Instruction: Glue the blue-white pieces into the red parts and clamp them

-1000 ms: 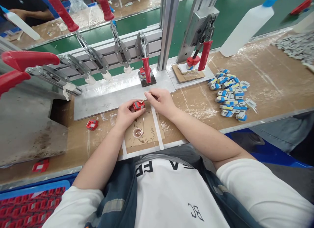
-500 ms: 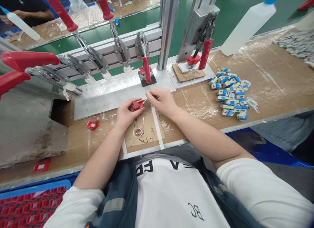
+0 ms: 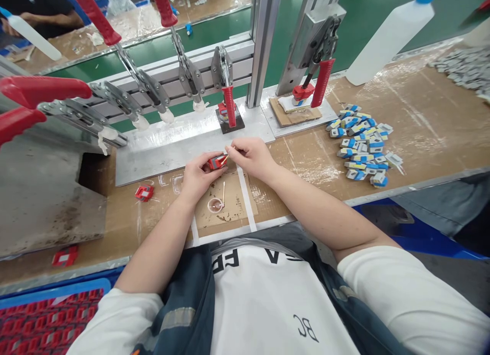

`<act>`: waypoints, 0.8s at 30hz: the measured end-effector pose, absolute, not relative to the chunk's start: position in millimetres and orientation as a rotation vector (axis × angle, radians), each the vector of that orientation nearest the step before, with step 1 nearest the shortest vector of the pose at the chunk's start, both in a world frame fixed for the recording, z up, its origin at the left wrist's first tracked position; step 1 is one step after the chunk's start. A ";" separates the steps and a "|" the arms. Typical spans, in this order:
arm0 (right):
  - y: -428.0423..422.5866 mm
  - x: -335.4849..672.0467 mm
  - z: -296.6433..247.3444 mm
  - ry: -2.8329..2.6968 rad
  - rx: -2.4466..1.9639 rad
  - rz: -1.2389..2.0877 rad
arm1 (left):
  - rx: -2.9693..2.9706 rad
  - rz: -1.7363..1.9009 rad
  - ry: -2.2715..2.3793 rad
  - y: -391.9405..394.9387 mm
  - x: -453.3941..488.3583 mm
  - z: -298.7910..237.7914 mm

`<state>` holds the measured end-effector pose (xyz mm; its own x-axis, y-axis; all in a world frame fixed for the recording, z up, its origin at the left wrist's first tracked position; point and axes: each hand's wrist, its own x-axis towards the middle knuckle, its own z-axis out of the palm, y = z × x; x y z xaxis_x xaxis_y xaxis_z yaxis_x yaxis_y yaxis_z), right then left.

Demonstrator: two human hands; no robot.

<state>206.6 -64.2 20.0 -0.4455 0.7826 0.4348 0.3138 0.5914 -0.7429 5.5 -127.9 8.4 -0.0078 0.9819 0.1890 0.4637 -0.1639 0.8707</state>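
A small red and grey plastic part (image 3: 217, 162) is gripped between the thumb and fingers of my left hand (image 3: 197, 177), just over the front edge of the metal plate. My right hand (image 3: 250, 157) pinches a cotton swab (image 3: 225, 159), whose lower tip meets the right side of the red part. Below my hands, a small round cup (image 3: 215, 205) with brownish contents sits on a stained piece of cardboard (image 3: 206, 220). A second swab (image 3: 224, 193) rests beside the cup. Another red part (image 3: 144, 193) lies on the table to the left.
Toggle clamps with red handles (image 3: 228, 107) stand along an aluminium frame (image 3: 264, 49) behind my hands. Right of them lie a heap of blue and white parts (image 3: 362, 141) and a white bottle (image 3: 390, 41). A blue crate (image 3: 103, 285) of red parts is at lower left.
The red part has turned slightly in my left hand, showing more of its grey top. The swab tip has shifted a little on it. The view has moved slightly.
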 end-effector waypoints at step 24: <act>-91.3 289.2 67.4 -2.536 -1.430 -0.001 | 1.416 1.264 1.578 -122.3 -2.9 8.5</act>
<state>289.2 -91.3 67.4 -0.4976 0.8442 0.1990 0.8444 0.5240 -0.1114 -2.9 -122.3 8.5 -0.1955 0.9727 0.1251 0.3340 -0.0539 0.9410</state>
